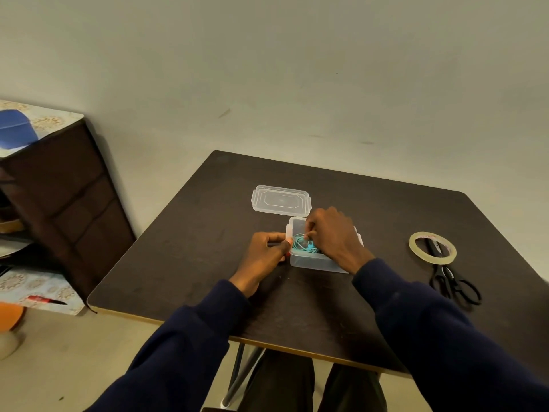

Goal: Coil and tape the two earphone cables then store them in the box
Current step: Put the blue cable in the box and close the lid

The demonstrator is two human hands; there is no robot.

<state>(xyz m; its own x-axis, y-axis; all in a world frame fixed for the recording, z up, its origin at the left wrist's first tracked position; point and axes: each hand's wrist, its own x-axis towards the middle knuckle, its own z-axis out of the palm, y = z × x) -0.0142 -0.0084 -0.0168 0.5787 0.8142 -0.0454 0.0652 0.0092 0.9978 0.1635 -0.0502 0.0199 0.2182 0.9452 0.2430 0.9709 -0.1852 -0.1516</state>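
Both left hand (261,257) and right hand (335,236) pinch boxed teal cable (303,248); tape (413,248) print unreadable.

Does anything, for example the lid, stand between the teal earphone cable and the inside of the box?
Nothing visible does. The lid lies on the table behind the open clear plastic box. The teal earphone cable is already inside, pinched by the right hand; the left hand holds the box's left wall.
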